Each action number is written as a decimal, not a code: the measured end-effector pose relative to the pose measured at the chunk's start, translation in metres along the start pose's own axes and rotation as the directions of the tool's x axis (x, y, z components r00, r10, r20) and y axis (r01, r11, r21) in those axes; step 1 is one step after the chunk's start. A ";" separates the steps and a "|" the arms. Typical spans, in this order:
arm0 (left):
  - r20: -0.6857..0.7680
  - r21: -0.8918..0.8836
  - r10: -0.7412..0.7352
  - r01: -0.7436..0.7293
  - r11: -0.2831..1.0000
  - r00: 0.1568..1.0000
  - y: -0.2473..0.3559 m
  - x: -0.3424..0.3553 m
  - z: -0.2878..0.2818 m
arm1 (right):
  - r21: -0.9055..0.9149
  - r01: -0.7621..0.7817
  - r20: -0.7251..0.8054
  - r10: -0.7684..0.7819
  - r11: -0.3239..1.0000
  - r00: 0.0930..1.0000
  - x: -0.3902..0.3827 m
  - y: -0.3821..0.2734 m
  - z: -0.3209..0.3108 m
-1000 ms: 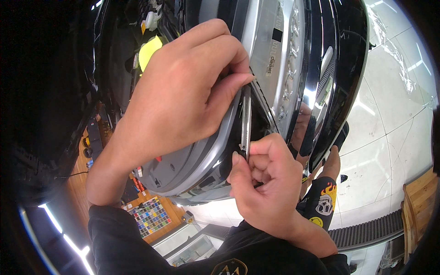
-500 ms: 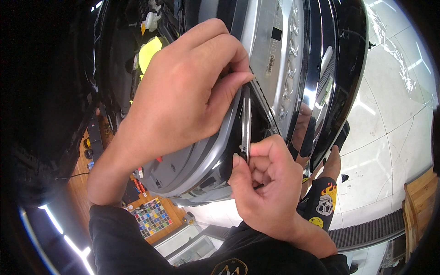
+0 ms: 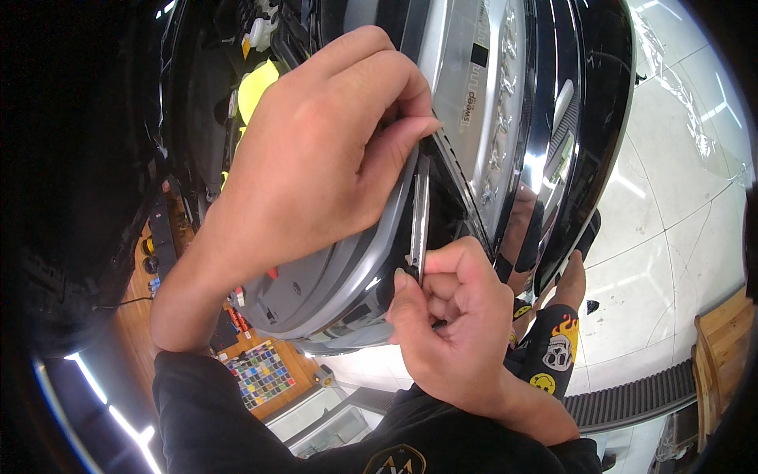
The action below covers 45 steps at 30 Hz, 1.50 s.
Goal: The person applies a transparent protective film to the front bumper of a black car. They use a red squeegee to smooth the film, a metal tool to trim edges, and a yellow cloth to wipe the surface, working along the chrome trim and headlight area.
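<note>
My left hand [image 3: 332, 158] is closed in a pinch, thumb against fingers, at the upper end of a thin dark strip [image 3: 460, 174] with a dashed edge. That strip slants down to the right along the silver car panel [image 3: 436, 47]. My right hand [image 3: 454, 324] grips a snap-off knife [image 3: 421, 221] low down, its long segmented blade pointing up toward my left thumb. The blade lies over a glossy black surface, just left of the strip; whether it touches cannot be told. My palm and fingers hide most of the knife's handle.
Clear film with printed marks [image 3: 476, 95] covers the silver panel. Glossy black bodywork [image 3: 600, 103] curves along the right. A bright yellow piece [image 3: 257, 91] sits beyond my left hand. Below are a grid of coloured squares [image 3: 260, 375], a printed black garment [image 3: 557, 347] and a wooden piece [image 3: 726, 347].
My right hand has shifted slightly left and down with the knife, and the blade tip is farther from my left thumb. My left hand keeps its pinch, almost unmoved.
</note>
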State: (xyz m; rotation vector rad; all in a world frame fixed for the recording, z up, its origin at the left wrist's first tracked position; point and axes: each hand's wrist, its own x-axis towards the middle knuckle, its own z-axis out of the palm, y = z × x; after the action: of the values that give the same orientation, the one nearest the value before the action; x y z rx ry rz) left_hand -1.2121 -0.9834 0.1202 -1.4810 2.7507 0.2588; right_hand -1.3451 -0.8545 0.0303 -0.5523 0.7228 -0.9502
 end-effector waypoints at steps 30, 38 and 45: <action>0.016 0.031 -0.016 0.016 0.999 1.000 -0.002 0.003 0.000 | -0.091 0.088 -0.026 -0.091 0.992 0.996 -0.003 0.005 -0.001; 0.037 0.003 0.008 -0.008 1.000 0.999 -0.002 0.008 0.000 | -0.103 0.113 -0.006 -0.115 0.988 0.993 -0.004 0.012 -0.011; 0.056 -0.037 -0.009 0.011 0.999 0.998 -0.005 0.010 -0.002 | -0.053 0.084 -0.034 -0.086 0.995 0.996 -0.005 0.009 -0.012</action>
State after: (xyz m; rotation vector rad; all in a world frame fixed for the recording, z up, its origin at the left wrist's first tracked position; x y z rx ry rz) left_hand -1.2134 -0.9950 0.1202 -1.4715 2.7091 0.3479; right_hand -1.3515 -0.8471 0.0180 -0.6167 0.7628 -1.0245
